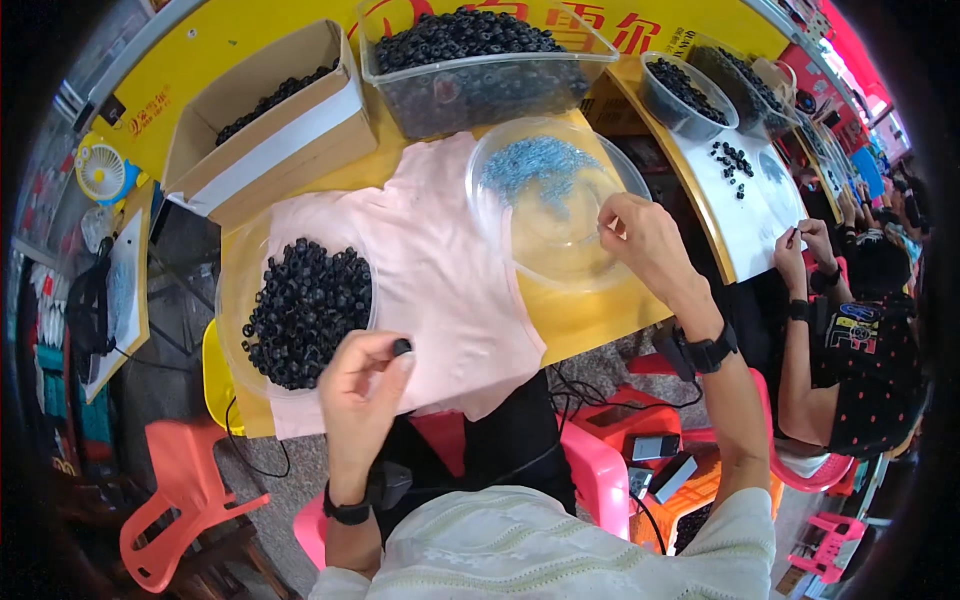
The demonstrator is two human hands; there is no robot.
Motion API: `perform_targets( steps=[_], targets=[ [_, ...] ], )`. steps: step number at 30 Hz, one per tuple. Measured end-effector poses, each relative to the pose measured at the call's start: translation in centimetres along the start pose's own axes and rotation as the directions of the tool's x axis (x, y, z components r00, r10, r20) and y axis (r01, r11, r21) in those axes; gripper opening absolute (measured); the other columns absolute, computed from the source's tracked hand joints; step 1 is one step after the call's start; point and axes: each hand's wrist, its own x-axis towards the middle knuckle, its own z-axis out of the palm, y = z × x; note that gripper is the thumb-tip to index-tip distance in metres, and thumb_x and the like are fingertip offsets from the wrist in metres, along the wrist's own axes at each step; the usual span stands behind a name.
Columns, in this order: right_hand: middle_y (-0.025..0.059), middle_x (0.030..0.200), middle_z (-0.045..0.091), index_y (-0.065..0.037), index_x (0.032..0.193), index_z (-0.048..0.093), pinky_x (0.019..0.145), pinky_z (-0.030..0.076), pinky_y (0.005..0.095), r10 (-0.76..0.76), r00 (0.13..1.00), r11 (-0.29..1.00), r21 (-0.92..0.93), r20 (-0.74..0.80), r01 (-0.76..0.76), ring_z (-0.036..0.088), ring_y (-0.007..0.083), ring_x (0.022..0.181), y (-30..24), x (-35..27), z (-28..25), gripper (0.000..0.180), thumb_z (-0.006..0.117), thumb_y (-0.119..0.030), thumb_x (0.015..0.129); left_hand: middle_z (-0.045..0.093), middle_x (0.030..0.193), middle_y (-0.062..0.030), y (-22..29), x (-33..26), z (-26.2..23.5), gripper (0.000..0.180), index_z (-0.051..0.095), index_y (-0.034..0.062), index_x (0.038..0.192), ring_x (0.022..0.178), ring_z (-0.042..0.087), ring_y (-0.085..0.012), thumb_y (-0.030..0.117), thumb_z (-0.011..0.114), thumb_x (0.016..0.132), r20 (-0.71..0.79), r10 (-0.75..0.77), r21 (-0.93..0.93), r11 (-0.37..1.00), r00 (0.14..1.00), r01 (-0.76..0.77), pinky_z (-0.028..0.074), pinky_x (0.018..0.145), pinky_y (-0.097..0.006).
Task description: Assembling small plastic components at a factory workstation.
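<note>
A small black ring-shaped plastic part (402, 347) is pinched between the thumb and fingertips of the left hand (362, 385), held above the near edge of the pale pink cloth (440, 270); it is too small to tell which way its axis points. Just left of that hand sits a clear shallow plastic bowl (232, 300) heaped with the same black rings (308, 310). The right hand (645, 238) has its fingers pinched together over the rim of a clear round plastic bowl holding tiny blue pieces (545, 165); whether it grips one cannot be told. Farther back stand an open cardboard box (270, 140) and a clear rectangular tub (480, 85), both holding black rings. At the right, another person's hands (800, 245) work at a white board (750, 200).
</note>
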Motion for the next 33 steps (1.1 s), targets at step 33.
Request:
perform_targets(
  steps=[33],
  targets=[
    [0.0121,0.086,0.055,-0.005,0.096,0.06,0.065,0.05,0.0412,-0.148,0.988,0.945,0.3,0.042,0.129,0.06,0.0336,0.072,-13.6,-3.4,8.0,0.014,0.065,-0.006,0.083,0.067,0.104,-0.0159,-2.4,-2.4,1.4,0.022,0.06,-0.0029,0.113,0.089,0.068,-0.0179,-0.002,0.062,0.091,0.069,-0.256,-0.589,0.77,0.964,0.246,0.057,0.075,-0.028]
  ],
)
